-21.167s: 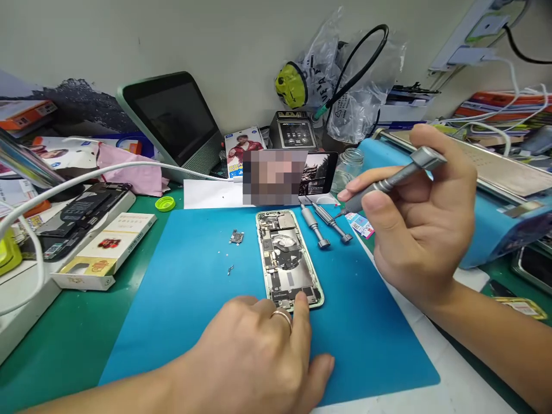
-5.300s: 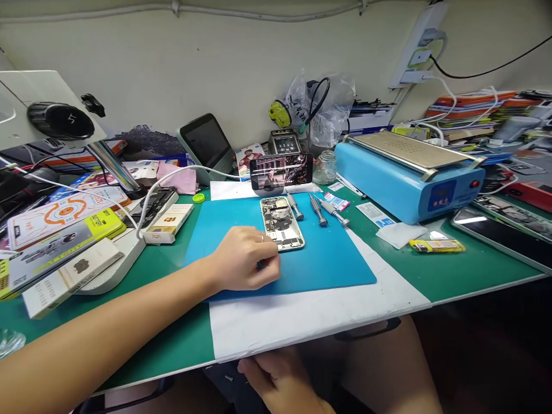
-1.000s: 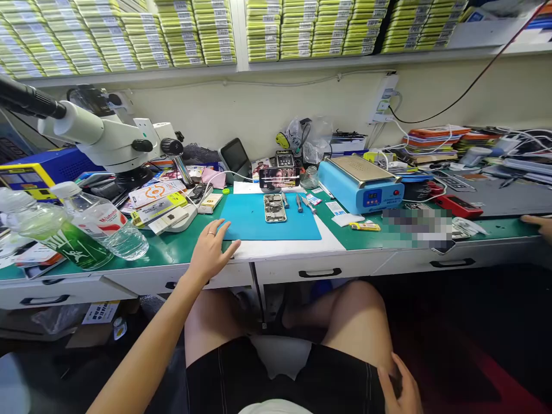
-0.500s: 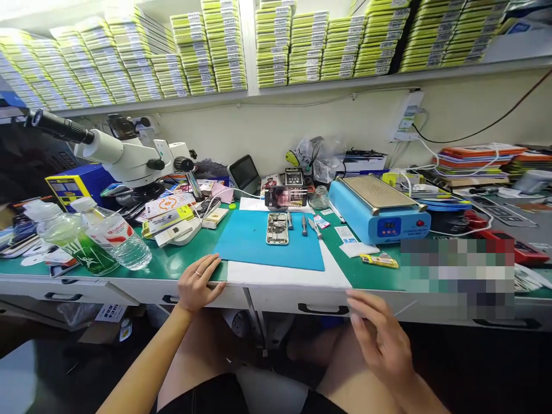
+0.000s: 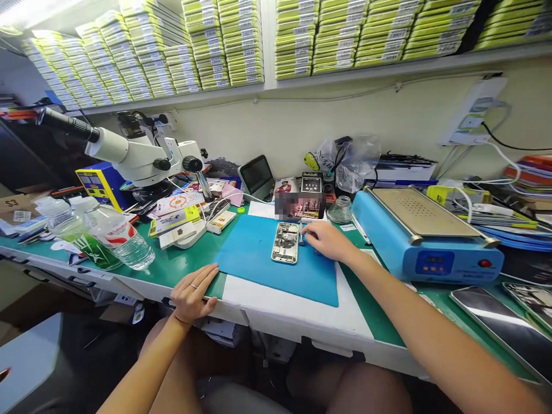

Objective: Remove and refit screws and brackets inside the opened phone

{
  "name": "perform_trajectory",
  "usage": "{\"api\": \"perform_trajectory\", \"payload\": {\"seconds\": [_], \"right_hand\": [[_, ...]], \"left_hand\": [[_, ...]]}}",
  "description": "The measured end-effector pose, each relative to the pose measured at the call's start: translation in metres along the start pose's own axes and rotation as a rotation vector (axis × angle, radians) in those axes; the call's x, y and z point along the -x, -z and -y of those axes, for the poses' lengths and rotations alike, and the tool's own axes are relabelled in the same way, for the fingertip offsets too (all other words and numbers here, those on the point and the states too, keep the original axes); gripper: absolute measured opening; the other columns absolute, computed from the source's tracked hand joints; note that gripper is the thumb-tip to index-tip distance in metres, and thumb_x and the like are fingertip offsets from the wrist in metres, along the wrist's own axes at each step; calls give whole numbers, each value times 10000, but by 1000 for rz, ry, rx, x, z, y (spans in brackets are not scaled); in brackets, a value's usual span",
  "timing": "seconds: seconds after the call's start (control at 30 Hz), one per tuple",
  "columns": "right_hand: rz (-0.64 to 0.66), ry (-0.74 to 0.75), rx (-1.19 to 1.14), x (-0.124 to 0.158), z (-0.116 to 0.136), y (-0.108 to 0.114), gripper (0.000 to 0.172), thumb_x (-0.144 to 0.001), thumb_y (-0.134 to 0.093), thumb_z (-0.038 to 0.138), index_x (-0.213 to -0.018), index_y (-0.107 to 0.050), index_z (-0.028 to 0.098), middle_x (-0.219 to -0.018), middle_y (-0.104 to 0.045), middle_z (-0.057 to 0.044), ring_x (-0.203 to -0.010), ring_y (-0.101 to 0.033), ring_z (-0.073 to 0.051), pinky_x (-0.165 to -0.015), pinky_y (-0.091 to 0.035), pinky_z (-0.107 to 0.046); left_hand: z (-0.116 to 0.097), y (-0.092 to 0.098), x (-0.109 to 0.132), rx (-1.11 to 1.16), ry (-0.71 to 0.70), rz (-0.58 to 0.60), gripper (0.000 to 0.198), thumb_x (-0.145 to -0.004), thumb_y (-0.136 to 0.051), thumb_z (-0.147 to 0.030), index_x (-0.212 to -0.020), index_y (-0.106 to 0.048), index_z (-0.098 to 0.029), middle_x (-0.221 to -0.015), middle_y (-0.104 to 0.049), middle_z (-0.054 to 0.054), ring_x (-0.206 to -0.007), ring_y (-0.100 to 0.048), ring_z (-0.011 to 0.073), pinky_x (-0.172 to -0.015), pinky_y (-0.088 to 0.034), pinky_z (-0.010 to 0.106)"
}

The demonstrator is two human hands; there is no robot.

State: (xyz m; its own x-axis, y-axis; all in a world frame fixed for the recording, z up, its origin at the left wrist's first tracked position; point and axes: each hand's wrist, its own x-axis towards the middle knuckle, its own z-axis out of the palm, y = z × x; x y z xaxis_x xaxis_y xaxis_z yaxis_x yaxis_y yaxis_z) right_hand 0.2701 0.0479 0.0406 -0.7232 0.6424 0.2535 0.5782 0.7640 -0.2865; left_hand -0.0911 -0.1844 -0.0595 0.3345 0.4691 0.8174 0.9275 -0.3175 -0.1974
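Note:
An opened smartphone (image 5: 285,243) with bare inner parts lies on the blue mat (image 5: 254,261). My right hand (image 5: 325,238) is just right of it, fingers curled down at a small silver screwdriver (image 5: 301,234) that touches the mat near the phone's edge. The palm hides the other small tools there. My left hand (image 5: 193,294) rests flat on the desk's front edge by the mat's left corner. Its fingers are stretched out and it holds nothing. Behind the phone, another phone (image 5: 301,206) stands sideways with its screen lit.
A microscope (image 5: 142,158) and two plastic bottles (image 5: 125,238) stand on the left. The blue heating machine (image 5: 425,236) occupies the right, with a glass jar (image 5: 340,210) beside it. A dark-screened phone (image 5: 504,325) lies at the front right. Yellow boxes (image 5: 293,40) fill the shelf above.
My right hand has gone from the desk's front edge forward and left to the screwdrivers beside the opened phone. My left hand stays on the edge. The view has shifted.

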Motion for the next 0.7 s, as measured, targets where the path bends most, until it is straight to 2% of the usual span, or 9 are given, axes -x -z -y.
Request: {"api": "perform_trajectory", "payload": {"seconds": [0.2,0.47,0.6,0.7], "right_hand": [[30,56,49,11,-1,-14,317,-1018,-664,383,-1265,-667,183,-1292,-689,-97,-1108,-697,-231,-952,-611,-456],[13,56,33,10,-4,-24,308,-1021,-661,375,-1261,-670,183,-1290,-692,-96,-1112,-697,-231,-958,-609,-459],[21,41,19,10,-4,-22,297,-1021,-662,373,-1245,-675,179,-1269,-699,-93,-1097,-702,-226,-948,-613,-452],[40,23,6,11,-3,-18,283,-1020,-663,372,-1223,-682,176,-1250,-706,-89,-1093,-703,-224,-949,-611,-451]], "left_hand": [[1,-2,4,-26,15,-5,405,-1032,-632,-479,-1323,-640,-197,-1323,-663,105,-1133,-681,246,-969,-600,460],[3,-3,3,-10,-22,-63,418,-1039,-608,-510,-1310,-649,-194,-1300,-679,104,-1120,-689,241,-970,-596,457],[4,-4,3,6,-25,-88,481,-1061,-533,-567,-1328,-650,-184,-1253,-715,107,-1100,-711,235,-955,-599,446],[5,-5,5,20,-11,-90,505,-1093,-436,-522,-1367,-665,-166,-1179,-774,129,-1083,-744,251,-941,-591,406]]}}
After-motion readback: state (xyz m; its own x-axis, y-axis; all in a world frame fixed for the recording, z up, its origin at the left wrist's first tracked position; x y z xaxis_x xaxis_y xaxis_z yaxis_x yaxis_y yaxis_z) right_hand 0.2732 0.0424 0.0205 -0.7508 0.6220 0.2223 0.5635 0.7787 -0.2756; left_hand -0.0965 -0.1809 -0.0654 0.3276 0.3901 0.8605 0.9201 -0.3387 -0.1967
